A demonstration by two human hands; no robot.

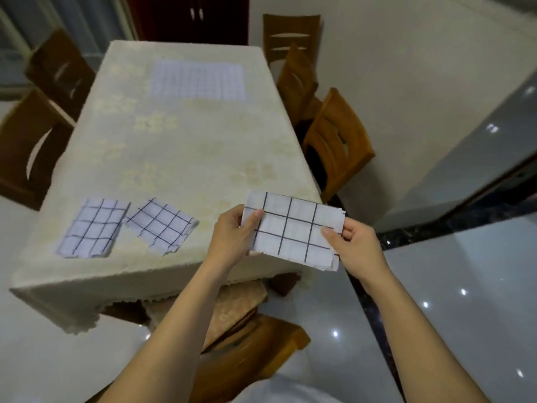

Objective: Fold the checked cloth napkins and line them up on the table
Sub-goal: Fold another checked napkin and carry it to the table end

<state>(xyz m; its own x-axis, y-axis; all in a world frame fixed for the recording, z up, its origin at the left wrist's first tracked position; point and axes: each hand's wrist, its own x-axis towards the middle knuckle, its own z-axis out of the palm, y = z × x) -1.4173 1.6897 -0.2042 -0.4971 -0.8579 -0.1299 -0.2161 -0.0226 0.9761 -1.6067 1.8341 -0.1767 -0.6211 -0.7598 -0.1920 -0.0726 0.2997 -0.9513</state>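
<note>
placing step, by judgement: folded napkin (293, 231) pinched at both ends by left grip (234, 232) and right grip (359, 247), thumbs on top, over near right corner of worktop (180, 146). next probably to lay it flat right of tilted napkin (162, 226), edges in line.
</note>
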